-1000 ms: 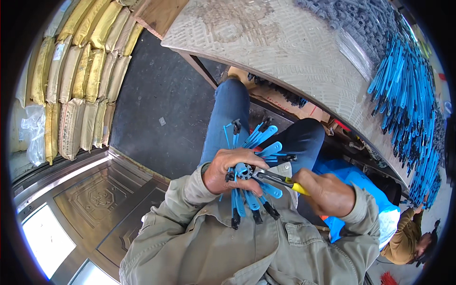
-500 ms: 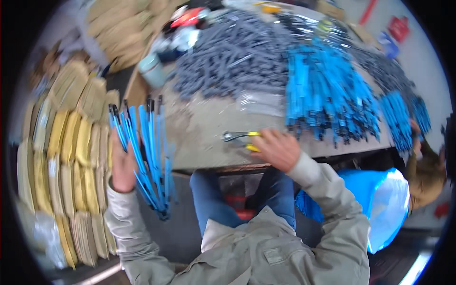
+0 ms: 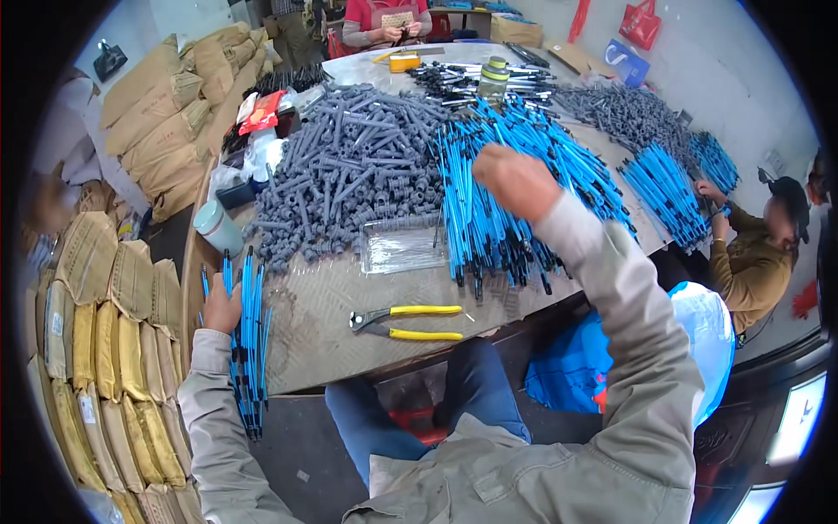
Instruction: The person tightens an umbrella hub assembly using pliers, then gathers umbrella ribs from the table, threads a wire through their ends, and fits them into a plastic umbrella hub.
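Tabletop alongside, blue sticks seemingly run fore-aft.

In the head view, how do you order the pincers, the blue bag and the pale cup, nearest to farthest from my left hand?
1. Pale cup: just beyond your left hand.
2. Pincers: to its right, on the table.
3. Blue bag: far right.

The person's left hand holds a bundle of blue sticks at the left end of the table. The right hand, fingers curled, is over a blue pile. Yellow-handled pliers lie between, near a grey heap and a pale cup.
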{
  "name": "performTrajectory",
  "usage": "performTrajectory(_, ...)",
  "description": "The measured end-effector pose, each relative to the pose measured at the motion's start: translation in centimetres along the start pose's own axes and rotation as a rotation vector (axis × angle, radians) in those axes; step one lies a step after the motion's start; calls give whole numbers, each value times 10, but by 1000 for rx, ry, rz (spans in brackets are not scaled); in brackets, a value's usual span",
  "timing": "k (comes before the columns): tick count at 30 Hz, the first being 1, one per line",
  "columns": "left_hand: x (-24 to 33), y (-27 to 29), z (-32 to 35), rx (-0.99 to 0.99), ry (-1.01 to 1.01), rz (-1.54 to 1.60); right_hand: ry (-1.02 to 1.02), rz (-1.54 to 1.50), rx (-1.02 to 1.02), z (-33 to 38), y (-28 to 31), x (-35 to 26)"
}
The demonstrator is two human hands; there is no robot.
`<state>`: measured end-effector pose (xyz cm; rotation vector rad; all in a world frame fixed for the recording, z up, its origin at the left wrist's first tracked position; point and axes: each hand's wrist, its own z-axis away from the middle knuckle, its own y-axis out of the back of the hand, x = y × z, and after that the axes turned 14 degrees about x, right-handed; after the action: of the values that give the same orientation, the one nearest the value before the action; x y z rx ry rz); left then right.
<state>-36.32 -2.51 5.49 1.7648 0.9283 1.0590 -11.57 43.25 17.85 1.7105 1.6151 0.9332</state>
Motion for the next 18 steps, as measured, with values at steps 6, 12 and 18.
performTrajectory(6,35,29,35,484,-283,155,-427,293,-95,-52,-53,72)
performTrajectory(12,118,103,112,294,-612,221,-708,202,15,-51,-62,89)
performTrajectory(18,171,85,162,27,-737,522,-584,122,118,-36,-45,75)
